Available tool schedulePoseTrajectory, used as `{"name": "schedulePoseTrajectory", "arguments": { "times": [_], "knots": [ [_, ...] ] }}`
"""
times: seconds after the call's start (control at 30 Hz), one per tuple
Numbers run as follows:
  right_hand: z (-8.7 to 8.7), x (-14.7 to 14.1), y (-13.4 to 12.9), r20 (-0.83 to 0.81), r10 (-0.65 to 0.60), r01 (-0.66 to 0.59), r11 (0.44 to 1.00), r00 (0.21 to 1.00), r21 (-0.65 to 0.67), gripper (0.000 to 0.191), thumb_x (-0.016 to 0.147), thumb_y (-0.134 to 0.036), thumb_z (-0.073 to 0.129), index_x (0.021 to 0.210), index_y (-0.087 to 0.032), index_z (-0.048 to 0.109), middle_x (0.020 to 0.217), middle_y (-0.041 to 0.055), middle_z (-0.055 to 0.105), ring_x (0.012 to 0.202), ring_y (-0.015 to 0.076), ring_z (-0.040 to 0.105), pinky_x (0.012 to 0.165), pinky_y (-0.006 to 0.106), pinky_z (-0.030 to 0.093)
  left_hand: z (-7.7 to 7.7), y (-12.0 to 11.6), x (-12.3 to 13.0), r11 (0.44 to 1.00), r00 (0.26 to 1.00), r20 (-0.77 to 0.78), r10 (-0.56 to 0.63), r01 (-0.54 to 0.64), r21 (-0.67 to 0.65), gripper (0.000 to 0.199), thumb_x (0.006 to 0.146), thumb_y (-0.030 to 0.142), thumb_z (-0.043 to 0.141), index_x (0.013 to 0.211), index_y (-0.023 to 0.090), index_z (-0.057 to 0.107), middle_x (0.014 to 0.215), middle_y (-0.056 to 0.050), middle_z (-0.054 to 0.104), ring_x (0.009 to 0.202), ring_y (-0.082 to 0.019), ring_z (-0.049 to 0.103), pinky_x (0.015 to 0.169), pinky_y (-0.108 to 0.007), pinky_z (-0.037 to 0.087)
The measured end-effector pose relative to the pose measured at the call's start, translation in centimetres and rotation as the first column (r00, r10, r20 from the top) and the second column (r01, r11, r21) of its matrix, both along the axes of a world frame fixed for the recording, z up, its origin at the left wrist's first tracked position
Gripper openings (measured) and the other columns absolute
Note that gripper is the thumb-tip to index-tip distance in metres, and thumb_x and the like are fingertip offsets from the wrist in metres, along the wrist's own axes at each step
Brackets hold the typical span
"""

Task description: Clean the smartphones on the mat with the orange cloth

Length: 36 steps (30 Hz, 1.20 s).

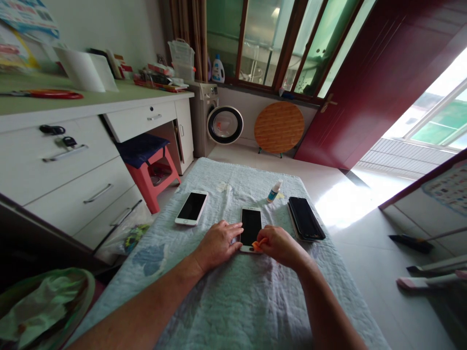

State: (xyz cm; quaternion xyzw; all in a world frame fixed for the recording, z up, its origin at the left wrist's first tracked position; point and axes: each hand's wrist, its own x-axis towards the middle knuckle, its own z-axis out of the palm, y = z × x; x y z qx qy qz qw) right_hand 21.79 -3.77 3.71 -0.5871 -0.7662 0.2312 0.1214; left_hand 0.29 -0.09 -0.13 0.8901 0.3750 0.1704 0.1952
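A white phone with a dark screen lies face up on the light blue cloth. My left hand rests at its left edge, fingers spread and touching the side. Pinched in my right hand is a small orange cloth, pressed on the phone's lower right part. Another white phone lies to the left. At the right, a black phone rests on top of something flat. A small spray bottle with a clear cap stands behind the middle phone.
On the left are a white desk with drawers, a red stool and a bin. Beyond the cloth-covered surface stand a washing machine with its door open and a round wooden board. A dark red door is at the right.
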Motion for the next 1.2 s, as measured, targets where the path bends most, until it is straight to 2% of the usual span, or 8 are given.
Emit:
{"name": "schedulePoseTrajectory", "arguments": {
  "times": [0.33,0.6,0.83,1.2],
  "knots": [
    [-0.6,-2.6,-0.1,-0.022,0.007,-0.006,1.0,1.0,0.028,0.014,0.084,-0.015,0.056,0.074,-0.017,0.066,0.078,-0.0005,0.054,0.063,0.0075,0.047,0.059,0.02,0.029,-0.1,0.0,0.1,1.0,1.0,-0.01,0.007,-0.007,-0.003,0.041,0.089,0.037,0.06,0.125,0.019,0.062,0.136,-0.006,0.058,0.112,-0.026,0.056,0.099,-0.04,0.044],
    [-0.1,-1.2,-0.2,0.02,0.015,-0.014,0.999,1.0,-0.052,0.011,0.08,-0.015,0.057,0.076,-0.018,0.066,0.08,-0.0002,0.058,0.069,0.0088,0.05,0.063,0.02,0.031,0.1,-0.6,0.5,0.997,0.997,-0.02,0.073,-0.073,-0.002,0.041,0.085,0.033,0.064,0.123,0.02,0.063,0.135,-0.005,0.058,0.112,-0.027,0.056,0.099,-0.04,0.044],
    [0.1,0.0,-0.1,0.105,0.03,-0.018,0.994,0.994,-0.109,0.011,0.075,-0.013,0.056,0.076,-0.019,0.066,0.079,0.0002,0.061,0.07,0.0102,0.052,0.063,0.021,0.031,-0.1,-0.6,0.4,0.997,0.997,-0.013,0.073,-0.072,0.011,0.041,0.084,0.032,0.065,0.123,0.019,0.064,0.135,-0.004,0.058,0.11,-0.026,0.056,0.098,-0.04,0.045],
    [0.4,0.3,-0.1,0.172,0.014,0.011,0.989,0.985,-0.145,0.008,0.075,-0.02,0.059,0.077,-0.019,0.067,0.079,0.0009,0.065,0.068,0.0111,0.052,0.06,0.022,0.029,-0.1,-0.6,0.5,0.997,0.997,-0.019,0.072,-0.072,0.024,0.04,0.084,0.032,0.065,0.123,0.019,0.064,0.135,-0.004,0.059,0.108,-0.026,0.056,0.098,-0.041,0.045]
  ]
}}
